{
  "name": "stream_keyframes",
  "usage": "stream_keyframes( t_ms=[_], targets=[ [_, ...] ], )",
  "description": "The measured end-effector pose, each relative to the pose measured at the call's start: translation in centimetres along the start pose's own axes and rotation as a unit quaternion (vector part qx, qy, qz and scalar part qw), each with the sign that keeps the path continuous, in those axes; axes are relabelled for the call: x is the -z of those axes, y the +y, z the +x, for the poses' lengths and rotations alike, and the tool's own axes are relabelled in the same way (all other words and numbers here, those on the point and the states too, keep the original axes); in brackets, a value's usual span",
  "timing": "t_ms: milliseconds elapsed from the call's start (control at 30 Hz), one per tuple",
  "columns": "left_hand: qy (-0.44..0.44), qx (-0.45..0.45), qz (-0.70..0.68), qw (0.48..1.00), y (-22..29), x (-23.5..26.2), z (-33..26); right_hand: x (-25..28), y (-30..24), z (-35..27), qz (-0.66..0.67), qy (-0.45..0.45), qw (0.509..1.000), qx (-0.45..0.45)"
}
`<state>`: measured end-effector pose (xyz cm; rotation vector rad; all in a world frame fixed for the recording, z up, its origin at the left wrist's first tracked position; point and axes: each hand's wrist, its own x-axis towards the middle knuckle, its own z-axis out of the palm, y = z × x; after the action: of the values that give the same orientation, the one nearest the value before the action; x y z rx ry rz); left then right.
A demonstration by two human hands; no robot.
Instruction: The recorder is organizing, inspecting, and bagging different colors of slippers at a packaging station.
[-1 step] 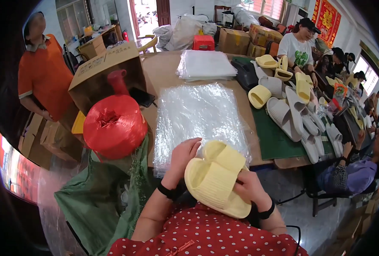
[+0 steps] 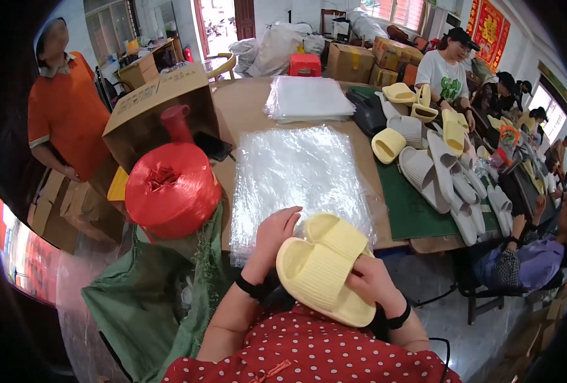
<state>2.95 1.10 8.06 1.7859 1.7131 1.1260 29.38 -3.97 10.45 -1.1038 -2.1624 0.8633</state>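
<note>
Over the table's near edge I hold a pair of pale yellow ribbed slide slippers (image 2: 322, 274), nested side by side and tilted. My right hand (image 2: 374, 281) grips them from the right, its fingers tucked under the strap of the nearer slipper, so the fingertips are hidden. My left hand (image 2: 276, 236) is at the slippers' left edge with its fingers stretched forward over a stack of clear plastic bags (image 2: 296, 172). Whether it touches the slipper I cannot tell.
On the left are a red twine roll (image 2: 172, 191), an open cardboard box (image 2: 159, 96) and a green woven sack (image 2: 137, 293). More bags (image 2: 309, 96) lie farther back. Grey and yellow slippers (image 2: 424, 169) cover a green mat (image 2: 405, 210) at right. Several people are around the table.
</note>
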Motion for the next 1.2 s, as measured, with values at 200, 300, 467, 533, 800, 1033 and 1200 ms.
stream_keyframes(
  t_ms=[200, 300, 467, 533, 800, 1033, 1200],
  targets=[
    [0.024, -0.175, -0.011, 0.984, -1.0, 0.2, -0.4, -0.2, 1.5, 0.5, -0.159, 0.117, 0.979, -0.054],
    [0.003, -0.239, 0.027, 0.971, 0.6, 0.0, -0.9, -1.2, 0.9, 1.3, -0.164, 0.13, 0.977, -0.034],
    [-0.047, -0.318, 0.042, 0.946, 2.8, 0.0, -2.1, -3.6, 2.2, 4.5, -0.17, 0.142, 0.974, -0.044],
    [-0.052, -0.31, 0.029, 0.949, 3.2, 0.2, -2.4, -4.5, 3.8, 6.3, -0.184, 0.152, 0.97, -0.035],
    [-0.082, -0.319, -0.024, 0.944, 3.5, 1.7, -2.9, -6.3, 3.6, 14.8, -0.202, 0.19, 0.96, -0.029],
    [-0.028, -0.291, 0.048, 0.955, 3.1, 3.9, -3.4, -6.8, 4.8, 22.2, -0.141, 0.256, 0.955, -0.043],
    [0.073, -0.259, 0.104, 0.957, -0.3, 4.3, -2.9, -8.6, 4.8, 21.3, -0.097, 0.296, 0.95, 0.009]
  ],
)
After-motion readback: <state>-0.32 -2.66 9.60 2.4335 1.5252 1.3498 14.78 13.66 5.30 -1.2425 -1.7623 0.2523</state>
